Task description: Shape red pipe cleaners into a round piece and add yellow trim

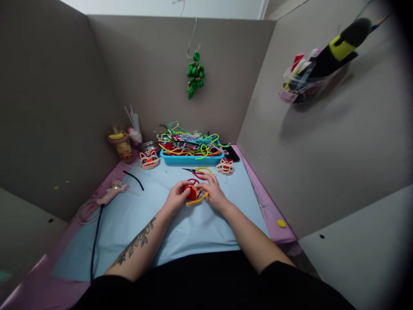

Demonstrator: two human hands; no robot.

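Over the blue cloth, my left hand [177, 196] pinches the left side of a small red piece [191, 193] that looks bent from pipe cleaners. My right hand [213, 192] has its thumb and fingers closed at a yellow-orange pipe cleaner [197, 200], which lies along the red piece's right edge with a loose end pointing left. Red loops stick out at the top of the piece. Just beyond my fingers lie scissors [195, 171] with yellow and red handles, blades to the left. My fingers partly cover the red piece.
A blue tray [193, 160] heaped with colourful pipe cleaners [190, 140] stands at the back. Fuzzy animal faces lie left [149, 159] and right [225, 166]. A pink glue gun [112, 192] with a cord, a black strip [134, 179] and a brown cup [121, 145] are on the left.
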